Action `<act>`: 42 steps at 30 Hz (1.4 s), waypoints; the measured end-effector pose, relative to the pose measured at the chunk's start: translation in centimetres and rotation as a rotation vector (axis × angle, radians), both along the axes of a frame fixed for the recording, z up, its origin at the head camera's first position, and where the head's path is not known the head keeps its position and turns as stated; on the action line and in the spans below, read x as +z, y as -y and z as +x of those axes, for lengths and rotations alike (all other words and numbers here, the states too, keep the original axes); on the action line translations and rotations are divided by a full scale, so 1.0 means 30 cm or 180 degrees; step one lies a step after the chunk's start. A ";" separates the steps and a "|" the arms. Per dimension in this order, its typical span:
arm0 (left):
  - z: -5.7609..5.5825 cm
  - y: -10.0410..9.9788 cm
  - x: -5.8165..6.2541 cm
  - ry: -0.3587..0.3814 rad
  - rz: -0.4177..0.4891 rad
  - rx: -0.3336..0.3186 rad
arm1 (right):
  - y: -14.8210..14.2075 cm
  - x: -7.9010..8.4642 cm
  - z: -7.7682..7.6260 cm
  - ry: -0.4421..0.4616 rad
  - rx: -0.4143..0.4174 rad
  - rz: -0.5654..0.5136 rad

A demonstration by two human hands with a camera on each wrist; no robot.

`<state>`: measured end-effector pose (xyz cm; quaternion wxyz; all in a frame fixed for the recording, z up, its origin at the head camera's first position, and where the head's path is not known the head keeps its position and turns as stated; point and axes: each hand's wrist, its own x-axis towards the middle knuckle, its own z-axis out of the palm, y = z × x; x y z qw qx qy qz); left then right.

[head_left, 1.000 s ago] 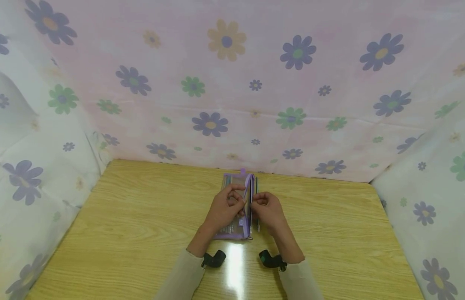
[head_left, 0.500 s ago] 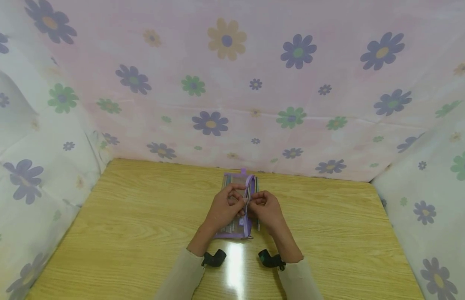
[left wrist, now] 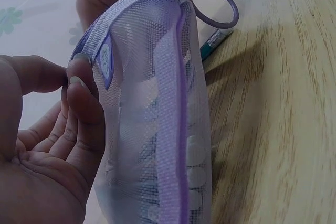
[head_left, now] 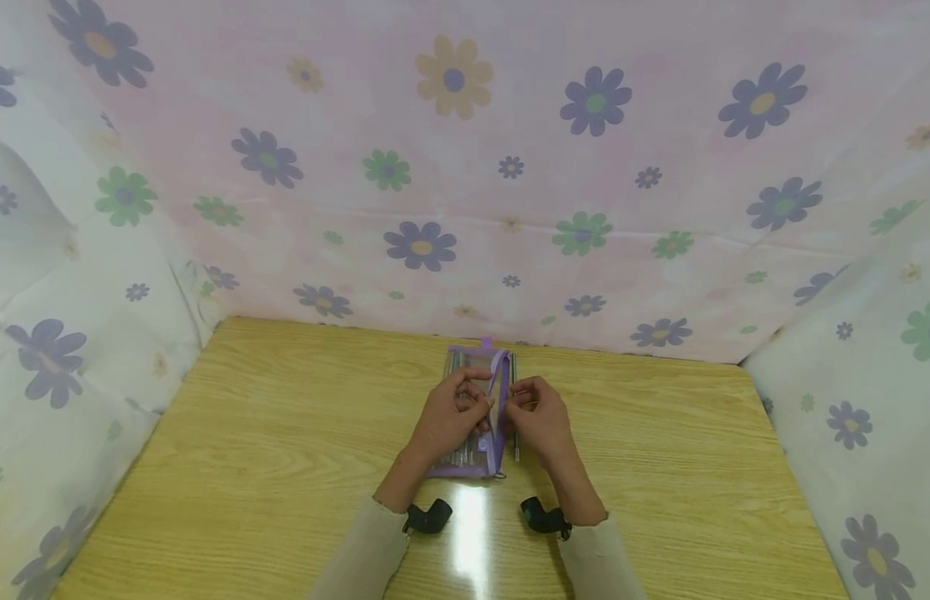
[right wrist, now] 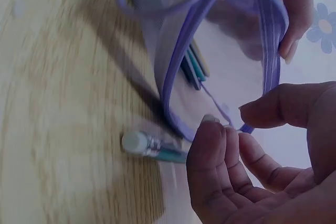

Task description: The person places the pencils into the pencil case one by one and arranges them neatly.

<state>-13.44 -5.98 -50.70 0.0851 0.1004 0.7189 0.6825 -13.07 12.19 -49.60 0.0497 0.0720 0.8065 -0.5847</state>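
Observation:
A see-through mesh zip pouch (head_left: 462, 472) with purple edging lies on the table, its zip side gaping towards the right. My left hand (head_left: 452, 417) pinches the zip edge between thumb and fingers, lifting it. Across the opening, my right hand (head_left: 542, 421) has its fingertips right at the other edge, thumb and fingers apart with nothing gripped. Inside the pouch are several pencils (right wrist: 195, 66), seen through the mouth in the right wrist view. One green pencil (head_left: 517, 450) with a white eraser lies on the table beside the pouch, partly behind the right hand.
The wooden table (head_left: 285, 442) reaches back to a flowered cloth (head_left: 375, 275), which also hangs at both sides. A purple ring (left wrist: 218, 4) hangs from the pouch's zip end. Black wrist mounts (head_left: 429, 518) sit on both forearms.
A dark pencil held by my right hand has gone from beside the pouch, through its opening, and into it. The right hand has since drawn back slightly; the left stays in place.

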 end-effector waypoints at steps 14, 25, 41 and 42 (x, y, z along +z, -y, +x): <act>0.002 -0.003 0.006 -0.0005 -0.0021 0.0016 | -0.026 -0.013 -0.005 -0.0421 0.0037 0.1028; 0.002 -0.001 0.007 -0.0019 0.0000 -0.0015 | -0.017 -0.025 -0.004 -0.0366 0.0037 0.1667; 0.000 0.004 0.003 -0.0074 0.0016 -0.0074 | -0.007 -0.019 0.002 -0.0220 -0.0053 0.2150; -0.001 0.004 0.004 -0.0072 0.0019 -0.0074 | -0.007 -0.016 0.002 -0.0194 -0.0064 0.2184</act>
